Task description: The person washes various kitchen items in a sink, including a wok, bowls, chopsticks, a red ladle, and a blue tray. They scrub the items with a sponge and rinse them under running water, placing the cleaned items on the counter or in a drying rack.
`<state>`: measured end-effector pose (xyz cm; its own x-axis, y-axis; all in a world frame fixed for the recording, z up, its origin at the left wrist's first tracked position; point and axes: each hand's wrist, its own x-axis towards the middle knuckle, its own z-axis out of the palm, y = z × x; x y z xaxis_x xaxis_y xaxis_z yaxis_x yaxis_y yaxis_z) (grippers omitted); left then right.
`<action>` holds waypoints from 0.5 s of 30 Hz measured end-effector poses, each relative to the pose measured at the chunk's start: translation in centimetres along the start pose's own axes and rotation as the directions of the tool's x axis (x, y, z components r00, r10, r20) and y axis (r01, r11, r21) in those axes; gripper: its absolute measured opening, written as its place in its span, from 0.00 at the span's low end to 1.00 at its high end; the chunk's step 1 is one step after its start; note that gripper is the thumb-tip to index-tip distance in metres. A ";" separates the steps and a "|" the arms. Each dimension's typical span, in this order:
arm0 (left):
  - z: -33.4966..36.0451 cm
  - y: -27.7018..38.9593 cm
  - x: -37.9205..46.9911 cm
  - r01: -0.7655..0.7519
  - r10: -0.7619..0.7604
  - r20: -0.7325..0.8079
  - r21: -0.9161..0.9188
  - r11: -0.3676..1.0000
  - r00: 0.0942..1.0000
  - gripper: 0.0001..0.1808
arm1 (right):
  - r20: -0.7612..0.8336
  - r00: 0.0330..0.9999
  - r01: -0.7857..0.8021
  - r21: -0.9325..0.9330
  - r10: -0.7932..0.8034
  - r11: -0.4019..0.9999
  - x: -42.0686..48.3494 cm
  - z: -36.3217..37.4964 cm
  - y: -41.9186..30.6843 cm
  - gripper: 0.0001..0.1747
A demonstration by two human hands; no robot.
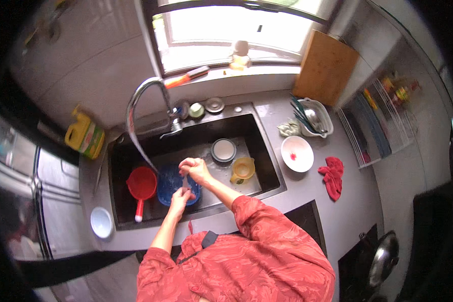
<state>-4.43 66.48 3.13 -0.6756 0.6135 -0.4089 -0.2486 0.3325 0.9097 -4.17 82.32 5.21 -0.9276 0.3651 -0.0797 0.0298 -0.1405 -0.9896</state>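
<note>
Both hands are over a blue plastic basin (167, 188) in the sink (207, 153). A small, thin, pale piece (186, 182), too blurred to name, stretches between them. My right hand (196, 170) pinches its upper end, fingers curled. My left hand (180, 200) grips its lower end near the basin's front rim. To the left of the basin lies a red plastic dipper (141, 184) with its handle towards me. Right of my right hand, a round bowl (224, 150) with a dark rim and a yellow plastic cup (244, 168) rest on the sink floor.
A chrome faucet (176, 126) arches over the sink's left half. A yellow jug (86, 136) and a pale bowl (102, 222) stand left. On the right counter are a white bowl (297, 153), a red cloth (332, 177), a white basket (326, 120) and a wooden cutting board (324, 68).
</note>
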 end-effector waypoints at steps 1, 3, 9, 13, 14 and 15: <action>0.4 1.0 -0.4 0.083 -0.070 0.086 -0.168 0.982 0.994 0.12 | 0.010 1.000 -0.019 0.093 0.018 0.995 -0.3 -0.1 0.4 0.07; 0.2 1.8 -0.5 0.063 -0.033 0.133 -0.227 0.972 0.991 0.13 | 0.044 0.995 -0.097 0.471 0.086 0.877 -1.5 0.1 -1.0 0.12; 1.3 3.0 1.1 0.042 -0.105 0.232 0.259 0.965 0.967 0.13 | -0.126 0.992 -0.079 -0.541 0.012 0.837 -3.0 -3.6 2.7 0.10; -1.8 0.3 0.8 0.151 -0.192 0.110 0.305 0.940 0.975 0.13 | -0.301 0.862 0.017 -0.787 -0.408 0.616 -3.7 -12.1 -4.0 0.12; -3.6 -1.6 0.9 0.162 -0.192 0.081 0.289 0.943 0.978 0.13 | -0.368 0.821 -0.086 -0.835 -0.436 0.543 -4.6 -13.5 -7.8 0.11; -4.1 -2.2 1.2 0.166 -0.195 0.086 0.268 0.949 0.977 0.13 | -0.388 0.768 -0.129 -0.873 -0.509 0.470 -5.1 -17.1 -8.7 0.11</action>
<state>-7.52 63.55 0.90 -0.5523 0.5959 -0.5830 -0.1624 0.6090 0.7763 6.69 97.42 12.20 -0.5835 0.7090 0.3960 0.4590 0.6902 -0.5594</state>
